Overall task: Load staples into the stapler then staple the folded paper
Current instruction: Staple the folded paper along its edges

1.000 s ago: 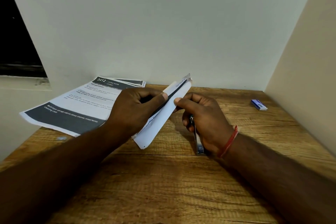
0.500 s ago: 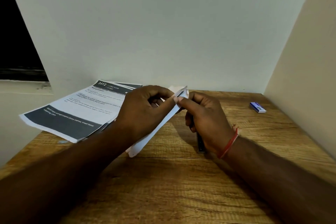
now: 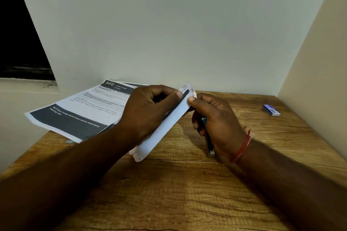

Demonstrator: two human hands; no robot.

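Observation:
A folded white paper (image 3: 165,127) slants above the wooden table, its far end raised and its near end low. My left hand (image 3: 146,112) grips it along its left side, thumb pressed near the top. My right hand (image 3: 216,124) pinches the paper's top end with thumb and forefinger. The remaining fingers of that hand hold a slim metal stapler (image 3: 208,140) against the palm, its end sticking out toward me. The stapler's front part is hidden inside the hand.
A stack of printed sheets (image 3: 84,110) lies at the table's back left, overhanging the edge. A small blue staple box (image 3: 271,110) sits at the back right near the side wall. The wooden table (image 3: 178,193) meets walls behind and to the right.
Both hands stayed on the paper, and the folded strip looks narrower than a second ago. The stapler's end shows again below my right palm.

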